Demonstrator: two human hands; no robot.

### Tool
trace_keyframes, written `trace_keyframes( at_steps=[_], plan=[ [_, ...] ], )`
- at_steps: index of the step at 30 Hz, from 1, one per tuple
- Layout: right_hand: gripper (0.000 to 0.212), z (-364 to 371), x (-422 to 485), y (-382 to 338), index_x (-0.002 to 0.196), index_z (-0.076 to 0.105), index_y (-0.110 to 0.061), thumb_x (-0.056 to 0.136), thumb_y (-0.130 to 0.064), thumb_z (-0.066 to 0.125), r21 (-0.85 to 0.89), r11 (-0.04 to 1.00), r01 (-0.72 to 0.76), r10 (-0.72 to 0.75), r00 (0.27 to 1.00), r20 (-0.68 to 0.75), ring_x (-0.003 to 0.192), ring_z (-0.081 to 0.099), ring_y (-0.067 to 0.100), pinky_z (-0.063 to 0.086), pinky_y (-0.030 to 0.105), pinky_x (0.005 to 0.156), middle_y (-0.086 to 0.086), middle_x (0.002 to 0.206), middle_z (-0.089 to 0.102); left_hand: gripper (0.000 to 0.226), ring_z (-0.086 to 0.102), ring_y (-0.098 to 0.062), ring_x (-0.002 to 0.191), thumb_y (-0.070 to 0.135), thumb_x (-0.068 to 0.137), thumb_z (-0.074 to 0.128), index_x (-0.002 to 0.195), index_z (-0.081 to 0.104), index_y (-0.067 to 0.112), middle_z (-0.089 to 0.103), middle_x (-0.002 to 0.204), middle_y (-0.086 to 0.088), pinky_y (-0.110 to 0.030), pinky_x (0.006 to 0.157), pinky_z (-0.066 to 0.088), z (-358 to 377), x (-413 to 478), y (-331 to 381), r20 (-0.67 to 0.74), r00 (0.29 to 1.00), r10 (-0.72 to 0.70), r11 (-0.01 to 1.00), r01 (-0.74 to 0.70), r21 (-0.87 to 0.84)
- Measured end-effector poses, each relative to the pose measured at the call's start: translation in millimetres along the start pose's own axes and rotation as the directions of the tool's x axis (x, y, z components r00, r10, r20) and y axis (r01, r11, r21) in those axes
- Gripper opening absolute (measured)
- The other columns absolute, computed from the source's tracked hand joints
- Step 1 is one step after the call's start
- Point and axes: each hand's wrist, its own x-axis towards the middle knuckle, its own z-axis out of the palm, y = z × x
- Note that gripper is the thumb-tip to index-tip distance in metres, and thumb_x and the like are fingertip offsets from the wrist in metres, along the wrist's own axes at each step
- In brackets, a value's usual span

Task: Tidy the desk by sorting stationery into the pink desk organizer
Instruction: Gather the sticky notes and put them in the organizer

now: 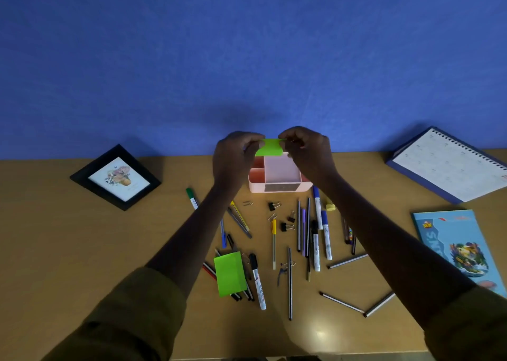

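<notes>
Both hands, left [236, 157] and right [307, 152], pinch a green note [270, 147] by its upper corners, fingers [282, 137] clenched on its edge. It hangs just below the fingertips, over the far side of the pink organizer [279, 178], likely for dropping in flat. Pens [315, 240] and another green pad [230, 272] lie on the worktop [82, 251], nearer the person.

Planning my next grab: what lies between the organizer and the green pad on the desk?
Head view: a yellow pen and grey pen, crossed by the left forearm.
</notes>
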Motion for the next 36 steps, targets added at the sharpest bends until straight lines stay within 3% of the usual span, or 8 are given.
trace_keyframes(
  at_steps=[4,13,16,19,23,31,36],
  plan=[
    [0.015,4,28,2,0.111,0.081,-0.006,0.098,-0.007,0.073,-0.019,0.997,0.07,-0.07,0.998,-0.007,0.091,0.077,0.015,0.063,0.037,0.086,0.004,0.105,0.081,0.017,0.075,-0.012,0.097,0.028,0.1,0.073,0.11,0.085,0.022,0.082,0.109,0.006,-0.036,0.082,0.063,2,23,-7,-0.027,1.0,-0.002,0.996,0.004,0.089],
    [0.015,25,57,27,0.112,0.08,-0.009,0.102,-0.011,0.07,-0.067,0.997,0.026,-0.022,0.998,0.057,0.092,0.075,0.013,0.062,0.029,0.086,0.002,0.104,0.081,0.017,0.075,-0.018,0.099,0.031,0.102,0.071,0.112,0.083,0.023,0.081,0.109,0.003,-0.04,0.08,0.063,21,33,-31,0.006,1.0,-0.025,0.976,0.023,0.217],
    [0.015,32,58,36,0.113,0.08,-0.011,0.103,-0.014,0.069,-0.105,0.994,0.006,0.001,0.998,0.07,0.092,0.074,0.011,0.062,0.031,0.088,0.001,0.107,0.081,0.016,0.075,-0.019,0.098,0.03,0.102,0.072,0.111,0.084,0.023,0.081,0.107,0.002,-0.033,0.077,0.06,29,34,-36,0.021,0.999,-0.03,0.972,0.024,0.236],
    [0.014,37,59,46,0.11,0.081,-0.013,0.102,-0.016,0.071,-0.135,0.991,-0.017,0.027,0.997,0.07,0.085,0.073,0.01,0.063,0.038,0.085,0.0,0.104,0.082,0.018,0.076,-0.02,0.1,0.027,0.103,0.071,0.113,0.084,0.021,0.082,0.11,0.001,-0.023,0.075,0.048,36,36,-41,0.031,1.0,-0.006,0.957,-0.004,0.29],
    [0.015,42,61,54,0.11,0.082,-0.016,0.103,-0.019,0.069,-0.216,0.976,-0.04,0.059,0.995,0.083,0.092,0.075,0.014,0.064,0.043,0.085,-0.002,0.108,0.082,0.018,0.076,-0.02,0.106,0.022,0.104,0.07,0.116,0.083,0.019,0.082,0.114,0.0,-0.03,0.084,0.059,42,39,-47,0.083,0.997,0.007,0.942,-0.035,0.335],
    [0.019,52,56,62,0.116,0.08,-0.018,0.107,-0.019,0.064,-0.425,0.905,0.004,0.062,0.988,0.141,0.103,0.074,0.021,0.063,0.043,0.087,0.001,0.118,0.08,0.017,0.076,-0.02,0.096,0.018,0.104,0.068,0.108,0.084,0.018,0.083,0.103,0.0,-0.033,0.079,0.06,50,41,-57,0.14,0.99,-0.011,0.937,-0.039,0.348],
    [0.02,53,52,63,0.117,0.08,-0.016,0.107,-0.016,0.063,-0.496,0.867,0.05,0.031,0.988,0.154,0.101,0.075,0.023,0.063,0.043,0.084,0.004,0.119,0.079,0.021,0.078,-0.022,0.103,0.017,0.103,0.07,0.121,0.082,0.018,0.083,0.113,-0.002,-0.03,0.084,0.057,55,35,-62,0.153,0.988,-0.017,0.931,-0.041,0.363]
  ],
)
